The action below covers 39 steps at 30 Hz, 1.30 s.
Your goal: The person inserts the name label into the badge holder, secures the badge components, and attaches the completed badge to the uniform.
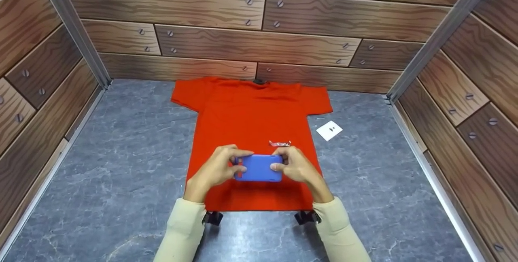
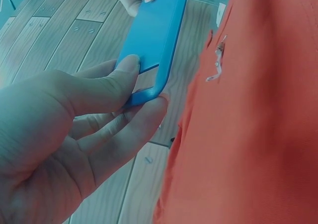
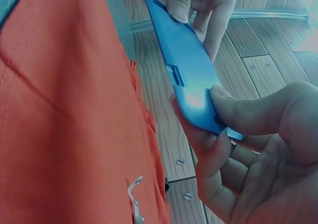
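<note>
A blue phone case (image 1: 259, 168) is held level above a red T-shirt (image 1: 251, 124), with red showing through the cutout at its left end. My left hand (image 1: 216, 167) pinches that end between thumb and fingers, the thumb beside the cutout in the left wrist view. At the other end my right hand (image 1: 297, 167) grips the case, its thumb on the flat face and fingers behind. A small slot shows in the case's edge in the right wrist view. Just beyond the case, a thin silvery piece (image 1: 280, 143) lies on the shirt; its kind is unclear.
The shirt lies spread on a grey marbled surface (image 1: 133, 144), its collar toward the back wall (image 1: 210, 39). Right of the shirt is a white card (image 1: 329, 130) with small dark marks or pieces on it. Wood-patterned panels and metal edge strips (image 1: 439, 181) enclose the sides.
</note>
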Each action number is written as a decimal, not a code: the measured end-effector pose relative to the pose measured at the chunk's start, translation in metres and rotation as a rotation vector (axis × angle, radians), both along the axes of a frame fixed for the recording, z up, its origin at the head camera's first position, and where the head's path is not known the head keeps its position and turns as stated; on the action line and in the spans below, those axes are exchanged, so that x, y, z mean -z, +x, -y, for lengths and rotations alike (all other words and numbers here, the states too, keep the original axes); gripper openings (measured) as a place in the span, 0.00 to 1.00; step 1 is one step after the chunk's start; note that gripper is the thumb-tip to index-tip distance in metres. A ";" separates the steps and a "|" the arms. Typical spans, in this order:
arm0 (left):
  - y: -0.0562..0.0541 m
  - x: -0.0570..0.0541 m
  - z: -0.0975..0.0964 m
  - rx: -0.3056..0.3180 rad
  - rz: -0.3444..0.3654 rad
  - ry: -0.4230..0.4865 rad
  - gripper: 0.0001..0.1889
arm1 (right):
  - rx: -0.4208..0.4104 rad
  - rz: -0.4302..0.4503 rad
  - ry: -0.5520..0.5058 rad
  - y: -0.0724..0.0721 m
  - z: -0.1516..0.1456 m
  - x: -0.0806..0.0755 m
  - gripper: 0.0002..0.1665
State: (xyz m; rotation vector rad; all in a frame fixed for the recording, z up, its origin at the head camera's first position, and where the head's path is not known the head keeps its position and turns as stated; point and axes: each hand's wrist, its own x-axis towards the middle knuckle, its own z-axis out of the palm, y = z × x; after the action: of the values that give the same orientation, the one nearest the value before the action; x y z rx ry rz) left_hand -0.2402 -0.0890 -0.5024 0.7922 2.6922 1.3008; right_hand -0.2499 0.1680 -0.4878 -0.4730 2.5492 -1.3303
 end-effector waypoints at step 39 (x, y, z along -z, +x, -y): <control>0.000 -0.002 0.004 0.009 0.052 -0.005 0.21 | -0.098 0.127 -0.043 -0.005 -0.013 -0.004 0.14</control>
State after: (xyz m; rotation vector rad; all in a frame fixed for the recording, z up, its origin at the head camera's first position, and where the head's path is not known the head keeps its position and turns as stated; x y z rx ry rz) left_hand -0.2397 -0.0931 -0.5007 0.7573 2.6478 1.2933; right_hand -0.2552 0.1806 -0.4842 -0.4981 2.3682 -1.3377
